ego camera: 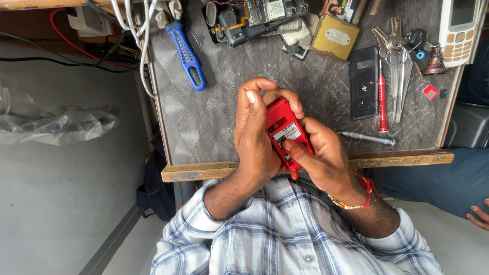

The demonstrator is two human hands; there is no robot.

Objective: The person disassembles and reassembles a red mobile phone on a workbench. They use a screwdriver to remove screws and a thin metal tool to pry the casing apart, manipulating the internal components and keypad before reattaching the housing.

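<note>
The red phone [286, 136], a small handset with its back cover off, sits just right of the frame's centre, held over the near edge of the worktable [204, 127]. A white label and the dark open cavity of its back face the camera.

In the head view, the left hand [254, 137] wraps the phone's left side, fingers curled over the top end and thumb raised along the edge. The right hand [326, 153] cups the phone from the right and below, its thumb pressed into the open back near the lower end. Both hands are closed on the phone. A red thread and a beaded band circle the right wrist.

On the grey patterned tabletop, a blue-handled tool [187, 55] lies in the upper left part, beside hanging white cables [143, 46]. At the top centre lies an opened phone with bare circuit board [254, 18]. To the right of it rests a brass-coloured plate [334, 37]. Further right lie a black back cover [363, 82], a red screwdriver [382, 99], metal tweezers [400, 81] and a bunch of keys [387, 38]. A white handset [458, 30] sits at the upper right corner. A silver screwdriver [368, 138] lies just right of the right hand. A crumpled clear plastic bag [56, 125] lies on the floor at left. Another person's fingers [479, 216] show at the lower right edge.
</note>
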